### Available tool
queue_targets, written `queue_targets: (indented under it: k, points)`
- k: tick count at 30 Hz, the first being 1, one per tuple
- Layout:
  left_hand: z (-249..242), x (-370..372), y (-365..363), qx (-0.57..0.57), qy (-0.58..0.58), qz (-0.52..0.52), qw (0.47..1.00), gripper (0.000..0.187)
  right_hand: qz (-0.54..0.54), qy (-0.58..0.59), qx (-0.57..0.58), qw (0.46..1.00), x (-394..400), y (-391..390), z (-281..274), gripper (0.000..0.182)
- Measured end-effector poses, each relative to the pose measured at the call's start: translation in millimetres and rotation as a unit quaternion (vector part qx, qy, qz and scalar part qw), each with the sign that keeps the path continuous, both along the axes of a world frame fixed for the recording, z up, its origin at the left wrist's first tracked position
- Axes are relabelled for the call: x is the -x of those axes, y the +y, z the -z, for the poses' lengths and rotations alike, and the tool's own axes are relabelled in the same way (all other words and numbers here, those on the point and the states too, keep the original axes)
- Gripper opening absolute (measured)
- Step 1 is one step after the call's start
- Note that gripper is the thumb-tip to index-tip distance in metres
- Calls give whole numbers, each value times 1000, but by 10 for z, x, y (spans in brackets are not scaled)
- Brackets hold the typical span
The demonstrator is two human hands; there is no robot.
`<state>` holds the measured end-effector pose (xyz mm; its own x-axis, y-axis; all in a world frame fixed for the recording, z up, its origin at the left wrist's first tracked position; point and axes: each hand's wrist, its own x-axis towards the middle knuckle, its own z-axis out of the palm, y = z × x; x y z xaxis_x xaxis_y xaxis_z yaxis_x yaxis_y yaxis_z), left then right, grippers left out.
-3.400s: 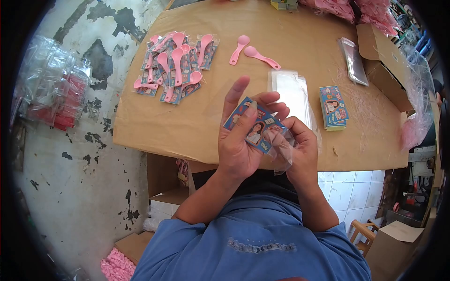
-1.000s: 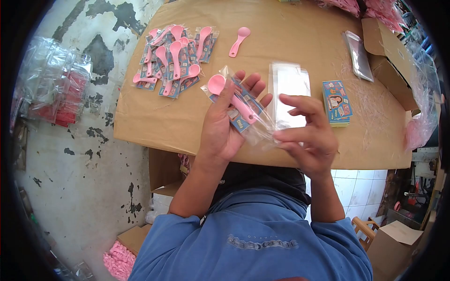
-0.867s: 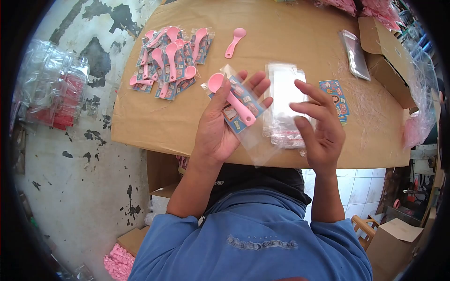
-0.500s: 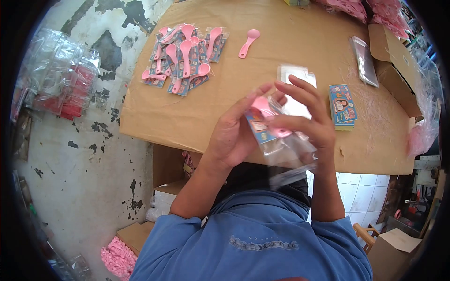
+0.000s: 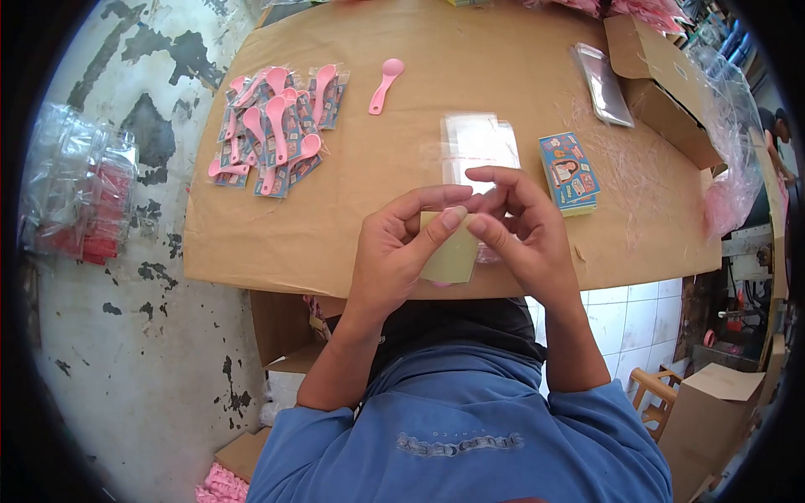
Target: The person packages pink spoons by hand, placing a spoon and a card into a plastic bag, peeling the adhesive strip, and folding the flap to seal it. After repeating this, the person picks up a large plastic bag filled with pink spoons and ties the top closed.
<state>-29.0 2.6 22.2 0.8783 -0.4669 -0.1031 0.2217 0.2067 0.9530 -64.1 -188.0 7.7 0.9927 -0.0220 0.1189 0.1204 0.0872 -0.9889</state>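
Note:
Between my two hands is a packet with the pale yellow-green back of a card [image 5: 450, 256] facing me. A bit of pink shows under its lower edge, and clear plastic shows at its right side. My left hand [image 5: 390, 239] is closed on the card's left side, thumb on top. With thumb and fingers bent, my right hand [image 5: 537, 243] pinches the upper right of the packet. Beyond my hands lie clear plastic sleeves [image 5: 474, 142]. Right of them stands a stack of blue printed cards [image 5: 570, 168].
A pile of bagged pink spoons on cards [image 5: 277, 126] lies at the table's left. One loose pink spoon [image 5: 386, 86] lies at the back. At right are a bundle of clear sleeves [image 5: 605, 88] and an open cardboard box [image 5: 667, 92]. A person [image 5: 781, 130] is partly visible at far right.
The packet has been turned over: the printed side and pink spoon faced me before, now the plain card back does. Both hands have come closer together at its top. The camera view has shifted.

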Motion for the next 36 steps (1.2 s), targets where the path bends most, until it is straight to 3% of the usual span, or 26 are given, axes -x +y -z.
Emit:
queue_targets:
  k: [4,7,8,11,12,15,24,28,31,36]
  points:
    - [124,25,-41,-31,-77,-4,997,45,69,-66,-73,993,-178,42,34,11]
    - [-8,75,-2,-96,-71,-18,993,55,194,-127,5,973,-290,-8,74,8]
    - [-27,90,-2,-102,-77,-31,991,58,248,-158,78,953,-284,-25,40,8]
    - [40,120,-63,-87,-124,-79,985,63,252,-288,285,879,-251,-17,-72,16]
    - [55,119,-43,-107,-136,-77,982,64,240,-303,313,867,-247,29,-76,26]
    - [72,148,-57,-169,-175,-63,968,65,225,-318,364,846,-237,118,-138,28]
    - [53,181,-178,-228,-284,-50,930,67,271,-343,368,821,-299,88,10,22]
    - [-7,219,-162,-233,-265,0,936,69,273,-293,281,872,-292,28,-59,19]
    - [36,224,-135,-174,-176,-5,969,69,281,-268,163,907,-306,-69,-104,18]
    - [-45,246,-185,-92,-125,-52,987,69,199,-304,306,880,-169,-121,-140,26]
